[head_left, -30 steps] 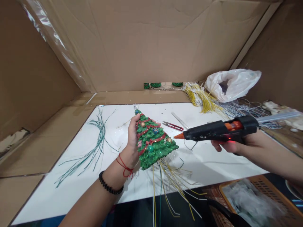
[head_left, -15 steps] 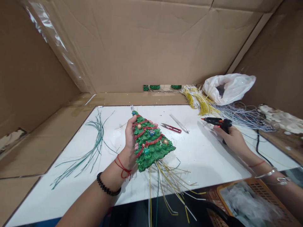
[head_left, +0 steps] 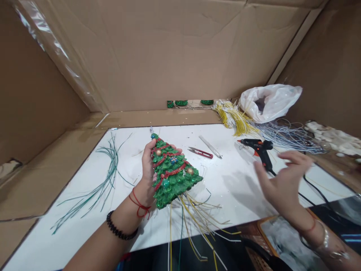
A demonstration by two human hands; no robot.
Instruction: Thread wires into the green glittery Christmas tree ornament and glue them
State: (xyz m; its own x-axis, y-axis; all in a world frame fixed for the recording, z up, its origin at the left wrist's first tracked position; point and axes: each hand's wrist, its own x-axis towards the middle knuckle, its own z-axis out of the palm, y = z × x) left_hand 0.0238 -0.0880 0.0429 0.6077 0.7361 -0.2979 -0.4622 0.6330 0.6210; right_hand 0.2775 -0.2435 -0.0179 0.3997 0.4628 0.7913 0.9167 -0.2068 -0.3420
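My left hand (head_left: 148,163) is closed around a green Christmas tree ornament (head_left: 175,169) with red garland, gold and teal balls and a small blue gift on it. The ornament tilts, its tip toward the upper left. Several yellow, white and green wires (head_left: 194,214) hang from its base past the table's front edge. My right hand (head_left: 284,180) is raised with fingers apart, holding nothing. Just beyond it a black glue gun (head_left: 262,150) with an orange nozzle rests on the table, a red light lit on its body.
Red thread snips (head_left: 200,152) and a white pen-like tool (head_left: 210,146) lie mid-table. Green wires (head_left: 111,169) are on the left. Yellow wire bundles (head_left: 237,122), bluish wires (head_left: 287,137) and a white plastic bag (head_left: 273,101) sit back right. An orange basket (head_left: 263,229) stands below the front edge.
My right hand has let go of the glue gun and drawn back toward me, its fingers spreading. My left hand still holds the ornament. The view has shifted slightly.
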